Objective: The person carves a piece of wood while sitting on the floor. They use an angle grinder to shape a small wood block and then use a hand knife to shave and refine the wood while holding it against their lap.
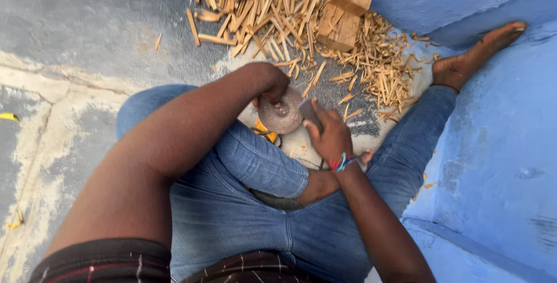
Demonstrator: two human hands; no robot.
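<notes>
Gripping round wooden piece (281,115) in closed left hand (271,83) | right hand (329,135) clasped flat blade (308,111) against it | both arms bent inward

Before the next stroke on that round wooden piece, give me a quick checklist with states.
1. Left hand grips the round wooden piece from above: ok.
2. Right hand holds a flat grey tool against the piece: ok.
3. Tool edge and exact contact point: cannot tell, hidden by the hands.
4. Legs close under the work, bare foot beside the wood shavings: not ok.
5. Wooden block and stick pile apart from the hands: ok.
</notes>
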